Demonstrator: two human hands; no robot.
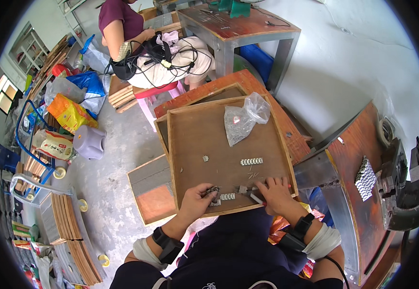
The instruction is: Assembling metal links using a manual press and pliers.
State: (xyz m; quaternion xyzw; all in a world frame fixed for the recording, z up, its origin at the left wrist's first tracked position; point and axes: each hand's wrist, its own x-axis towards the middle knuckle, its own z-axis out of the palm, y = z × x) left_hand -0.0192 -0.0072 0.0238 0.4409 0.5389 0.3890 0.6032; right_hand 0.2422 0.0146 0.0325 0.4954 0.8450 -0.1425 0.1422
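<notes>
A shallow wooden tray (204, 125) with a brown bottom lies in front of me, and both my hands are over its near edge. The fingers of my left hand (195, 201) are pinched on small dark metal pieces (213, 190). Beside them lies a short row of silver metal pieces (228, 196). My right hand (278, 196) has its fingers bent down at the tray's near right corner, with a pale stick-like piece (256, 198) at its thumb. Farther up lies a longer silver row (251, 162), with thin pins (253, 175) below it.
A clear plastic bag (244, 118) of small parts lies at the tray's far right. Another person (122, 24) sits beyond, dark cables across the lap. At right, a metal-framed bench (349, 168) holds a silver stack (365, 178) beside a dark machine. A purple stool (89, 142) stands left.
</notes>
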